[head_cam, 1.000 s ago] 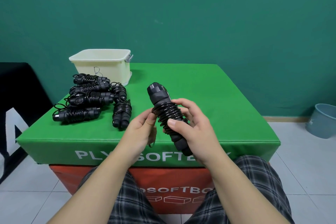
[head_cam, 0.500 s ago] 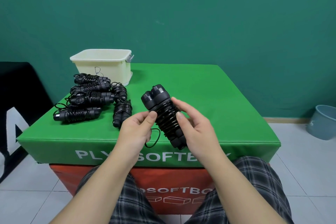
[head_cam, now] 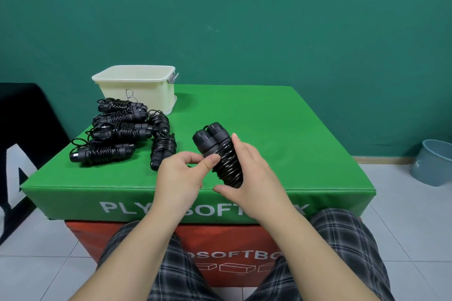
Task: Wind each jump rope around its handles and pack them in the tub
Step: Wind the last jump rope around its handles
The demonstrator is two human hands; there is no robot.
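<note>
The wound jump rope [head_cam: 223,156], its black cord coiled tightly around both paired handles, is being held tilted above the near edge of the green box top [head_cam: 281,134], handle caps pointing up and away from the person. The right hand [head_cam: 252,176] is wrapping around the bundle's lower half, fingers behind it and thumb underneath. The left hand [head_cam: 181,173] is pinching at the coil's left side with thumb and curled fingers. Six finished bundles [head_cam: 122,134] are lying on the box top to the left, four stacked side by side and two just beside them. The cream tub [head_cam: 137,88] is standing behind that group, at the far left corner. A grey bucket [head_cam: 433,161] is sitting on the tiled floor at right.
</note>
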